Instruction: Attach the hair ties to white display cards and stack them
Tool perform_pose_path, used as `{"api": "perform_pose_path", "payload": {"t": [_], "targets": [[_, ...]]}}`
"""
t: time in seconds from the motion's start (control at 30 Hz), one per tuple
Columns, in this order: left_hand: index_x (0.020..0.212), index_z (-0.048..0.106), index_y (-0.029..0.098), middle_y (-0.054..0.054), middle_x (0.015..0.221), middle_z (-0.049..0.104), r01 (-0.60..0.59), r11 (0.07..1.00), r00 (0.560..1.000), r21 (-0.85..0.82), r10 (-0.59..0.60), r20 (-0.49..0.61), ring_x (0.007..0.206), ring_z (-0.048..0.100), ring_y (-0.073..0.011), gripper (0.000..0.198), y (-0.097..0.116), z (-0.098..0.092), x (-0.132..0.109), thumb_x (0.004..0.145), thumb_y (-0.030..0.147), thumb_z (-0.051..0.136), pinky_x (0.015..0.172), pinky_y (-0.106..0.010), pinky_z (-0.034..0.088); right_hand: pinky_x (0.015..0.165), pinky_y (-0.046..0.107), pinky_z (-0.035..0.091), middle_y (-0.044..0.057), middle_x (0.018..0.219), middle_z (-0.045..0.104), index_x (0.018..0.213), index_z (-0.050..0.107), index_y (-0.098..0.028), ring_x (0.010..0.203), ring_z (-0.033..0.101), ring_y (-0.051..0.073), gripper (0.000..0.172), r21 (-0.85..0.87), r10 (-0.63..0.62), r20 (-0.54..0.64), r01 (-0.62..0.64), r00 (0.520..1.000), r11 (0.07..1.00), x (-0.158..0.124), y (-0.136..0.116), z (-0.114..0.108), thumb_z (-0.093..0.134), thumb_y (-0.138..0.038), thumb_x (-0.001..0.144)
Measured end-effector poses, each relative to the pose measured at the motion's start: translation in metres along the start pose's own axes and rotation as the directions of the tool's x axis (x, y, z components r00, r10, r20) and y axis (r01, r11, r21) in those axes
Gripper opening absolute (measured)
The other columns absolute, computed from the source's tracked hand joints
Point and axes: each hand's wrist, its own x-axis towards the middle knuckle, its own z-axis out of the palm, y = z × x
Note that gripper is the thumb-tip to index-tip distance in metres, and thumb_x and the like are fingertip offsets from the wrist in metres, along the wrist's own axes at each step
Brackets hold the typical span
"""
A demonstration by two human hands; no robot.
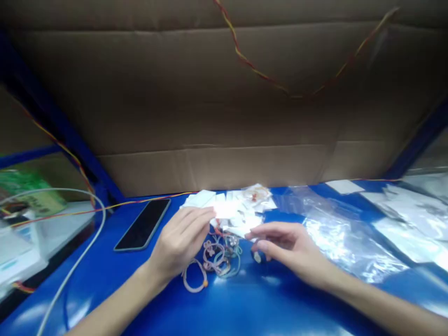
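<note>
My left hand (185,238) is angled inward with its fingers pressed together. Its fingertips are at a bright white card (227,209) and seem to pinch it; the thumb is hidden. My right hand (292,247) is curved, thumb and forefinger apart, fingertips by the lower corner of the white papers (243,231). Just beneath its thumb sits a small dark round thing with a pale middle (258,257), too blurred to name. Between the hands lies a tangle of thin cord bracelets or hair ties (215,256), pink and pale green. One pale loop with an orange bead (194,276) lies nearest my left wrist.
A dark-screened phone (143,225) rests left on the blue table (259,308). Clear plastic bags (350,242) spread to the right, with white packets (413,219) beyond. A cardboard wall (217,107) closes the back. A pale cable (82,266) loops at left.
</note>
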Motion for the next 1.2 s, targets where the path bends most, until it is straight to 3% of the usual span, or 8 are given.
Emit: {"api": "perform_pose_path", "payload": {"t": [0.13,0.27,0.37,0.63,0.77,0.93,1.1,1.2], "targets": [[0.113,0.065,0.018,-0.010,0.102,0.078,0.054,0.995,0.998,-0.086,-0.052,0.022,0.092,0.074,-0.0220,0.018,0.012,0.002,-0.001,0.098,0.010,0.059,0.082,-0.036,0.062,0.093,0.041,0.054,0.006,0.105,0.080,0.108,0.083,-0.027,0.101,0.072,0.026,0.019,-0.139,-0.128,0.009,0.128,0.992,0.982,-0.003,-0.007,-0.003,0.072,-0.035,0.094],[0.103,0.069,0.019,-0.011,0.111,0.080,-0.084,0.988,0.996,-0.131,0.088,0.029,0.103,0.073,-0.0255,0.018,0.016,-0.002,0.002,0.098,0.007,0.055,0.087,-0.039,0.062,0.103,0.045,0.051,0.005,0.116,0.078,0.113,0.080,-0.030,0.113,0.069,0.027,0.022,-0.097,-0.156,0.024,0.157,0.987,0.983,-0.003,-0.009,-0.002,0.072,-0.036,0.094],[0.105,0.071,0.018,-0.010,0.104,0.081,-0.140,0.983,0.990,-0.119,0.141,-0.001,0.101,0.073,-0.0248,0.022,0.022,-0.003,0.006,0.097,0.006,0.054,0.088,-0.040,0.062,0.107,0.046,0.050,0.005,0.120,0.078,0.115,0.079,-0.029,0.117,0.069,0.027,0.025,-0.040,-0.129,0.037,0.130,0.991,0.991,-0.002,-0.007,0.000,0.075,-0.036,0.091],[0.100,0.073,0.018,-0.005,0.101,0.083,-0.175,0.983,0.984,-0.052,0.177,0.038,0.098,0.071,-0.0268,0.017,0.036,-0.007,0.009,0.096,0.010,0.059,0.089,-0.043,0.056,0.077,0.029,0.058,0.003,0.095,0.083,0.119,0.074,-0.024,0.080,0.074,0.017,0.033,0.234,0.011,0.012,-0.013,1.000,0.972,-0.002,0.000,0.001,0.078,-0.040,0.090],[0.098,0.074,0.018,-0.006,0.103,0.083,-0.275,0.961,0.961,0.019,0.274,0.029,0.101,0.070,-0.0279,0.021,0.029,-0.009,0.005,0.099,0.010,0.054,0.090,-0.044,0.053,0.071,0.030,0.057,0.005,0.085,0.082,0.124,0.072,-0.020,0.071,0.072,0.017,0.041,0.218,0.066,0.076,-0.082,0.995,0.972,0.000,0.000,0.000,0.079,-0.041,0.089],[0.096,0.073,0.017,-0.008,0.108,0.083,-0.254,0.967,0.967,0.031,0.255,-0.017,0.101,0.069,-0.0280,0.021,0.021,-0.008,0.001,0.098,0.008,0.054,0.088,-0.044,0.054,0.070,0.031,0.056,0.008,0.086,0.083,0.121,0.075,-0.018,0.072,0.075,0.019,0.041,0.172,0.150,0.224,-0.190,0.963,0.967,0.000,0.002,0.004,0.079,-0.042,0.088],[0.099,0.071,0.018,-0.007,0.108,0.083,-0.239,0.971,0.970,-0.007,0.239,-0.042,0.099,0.069,-0.0266,0.015,0.026,-0.011,0.002,0.091,0.009,0.062,0.088,-0.042,0.053,0.069,0.029,0.056,0.004,0.084,0.080,0.118,0.076,-0.021,0.067,0.071,0.015,0.036,0.228,0.147,0.206,-0.193,0.967,0.954,0.001,0.004,0.003,0.080,-0.039,0.087],[0.107,0.069,0.017,-0.007,0.114,0.082,-0.181,0.980,0.983,-0.083,0.181,-0.014,0.108,0.068,-0.0282,0.028,0.031,-0.013,0.002,0.084,0.004,0.061,0.094,-0.044,0.051,0.064,0.027,0.055,0.001,0.077,0.078,0.115,0.078,-0.022,0.060,0.067,0.013,0.034,0.288,0.165,0.174,-0.210,0.971,0.934,0.003,0.004,0.001,0.083,-0.036,0.084]]}}
